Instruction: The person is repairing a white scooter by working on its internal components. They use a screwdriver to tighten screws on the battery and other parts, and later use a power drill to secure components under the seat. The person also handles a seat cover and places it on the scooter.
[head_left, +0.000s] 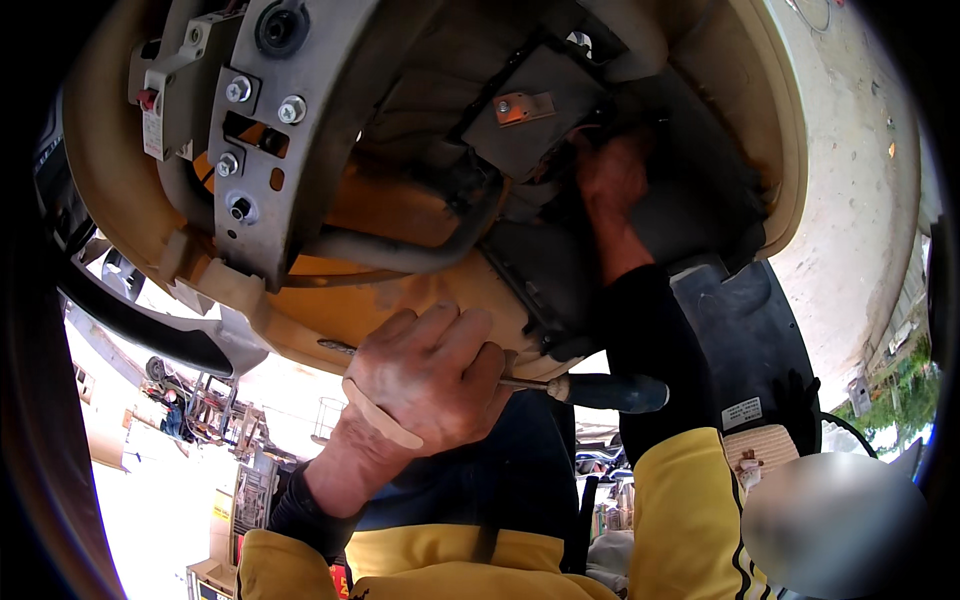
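My left hand [428,376], with an adhesive plaster on it, is closed around a screwdriver, its dark handle [612,391] sticking out to the right beneath a yellowish moulded housing [409,287]. My right hand [612,178] reaches up into the housing's dark interior, with curled fingers at the lower right edge of a black plate [516,132]; what they grip is hidden. An orange metal clip [523,108] is screwed to that plate. On the left, a grey metal bracket [265,165] carries several bolts, beside a small switch unit [172,105].
A dark curved tube [415,250] crosses under the housing. A large black panel [740,340] stands to the right, behind my arm. Racks of assorted items [255,480] appear in the bright space at lower left. A pale concrete surface [860,180] runs along the far right.
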